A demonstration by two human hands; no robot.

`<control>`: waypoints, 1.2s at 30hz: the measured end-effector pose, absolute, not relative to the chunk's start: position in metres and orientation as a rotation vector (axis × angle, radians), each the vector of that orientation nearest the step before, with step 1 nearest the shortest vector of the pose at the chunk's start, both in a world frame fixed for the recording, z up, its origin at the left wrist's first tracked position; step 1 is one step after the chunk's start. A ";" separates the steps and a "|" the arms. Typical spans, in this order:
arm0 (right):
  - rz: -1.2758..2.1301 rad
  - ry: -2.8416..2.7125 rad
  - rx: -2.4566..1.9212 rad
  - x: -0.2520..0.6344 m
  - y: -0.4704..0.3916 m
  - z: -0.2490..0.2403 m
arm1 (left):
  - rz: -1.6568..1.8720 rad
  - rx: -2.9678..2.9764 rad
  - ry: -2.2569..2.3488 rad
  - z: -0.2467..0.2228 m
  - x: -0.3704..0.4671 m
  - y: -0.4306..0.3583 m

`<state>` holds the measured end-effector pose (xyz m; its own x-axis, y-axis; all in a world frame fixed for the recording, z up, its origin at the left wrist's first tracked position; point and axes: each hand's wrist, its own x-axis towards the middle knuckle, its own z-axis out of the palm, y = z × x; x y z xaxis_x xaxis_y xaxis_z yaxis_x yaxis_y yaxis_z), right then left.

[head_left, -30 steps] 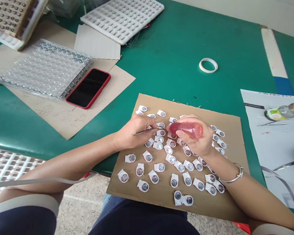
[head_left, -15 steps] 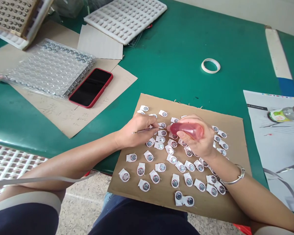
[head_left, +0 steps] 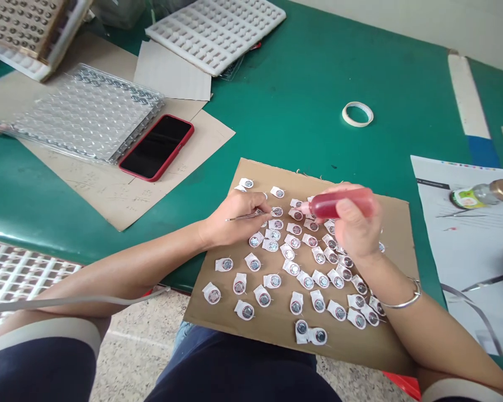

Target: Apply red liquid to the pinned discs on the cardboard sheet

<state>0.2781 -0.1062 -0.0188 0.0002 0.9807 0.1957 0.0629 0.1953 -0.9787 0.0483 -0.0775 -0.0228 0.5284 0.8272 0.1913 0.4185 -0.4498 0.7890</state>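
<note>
My left hand point(head_left: 230, 222) is closed on slim metal tweezers point(head_left: 242, 216), their front end beside a small round metal part on a white tab point(head_left: 277, 211). My right hand point(head_left: 360, 229) wraps around a squeeze bottle of red liquid point(head_left: 333, 204), tilted nearly level. Its nozzle points left, over another round part point(head_left: 295, 214) close to my left fingertips; whether it touches cannot be told. Several more such parts on white tabs lie across a brown cardboard sheet point(head_left: 230, 349) under both hands. My right hand hides some of them.
A red-cased phone point(head_left: 156, 148) and a clear blister tray point(head_left: 96, 117) lie at left on cardboard. White trays point(head_left: 216, 33) stand at the back. A tape roll point(head_left: 357, 114) sits on the green table. At right, a small jar point(head_left: 484, 194) and tweezers point(head_left: 486, 283) rest on paper.
The squeeze bottle has moved slightly right and up with my right hand, and its nozzle has come away from my left fingertips. My left hand has stayed almost in place.
</note>
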 end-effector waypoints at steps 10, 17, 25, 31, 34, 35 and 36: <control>1.243 -1.166 -1.159 0.289 -0.082 0.028 | 0.626 2.328 0.831 -0.002 0.045 -0.105; 1.062 -1.240 -1.116 0.262 -0.080 0.027 | 0.574 2.438 0.799 -0.012 0.047 -0.106; 1.027 -1.272 -1.119 0.265 -0.081 0.014 | 0.594 2.480 0.724 -0.014 0.047 -0.103; 1.069 -1.233 -1.121 0.257 -0.084 0.004 | 0.535 2.618 0.640 -0.012 0.053 -0.107; 1.079 -1.310 -1.146 0.251 -0.089 -0.003 | 0.553 2.832 0.596 -0.013 0.057 -0.114; 1.073 -1.351 -1.164 0.249 -0.091 -0.005 | 0.542 2.924 0.578 -0.014 0.058 -0.117; 1.058 -1.393 -1.184 0.247 -0.093 -0.007 | 0.522 3.013 0.559 -0.014 0.059 -0.121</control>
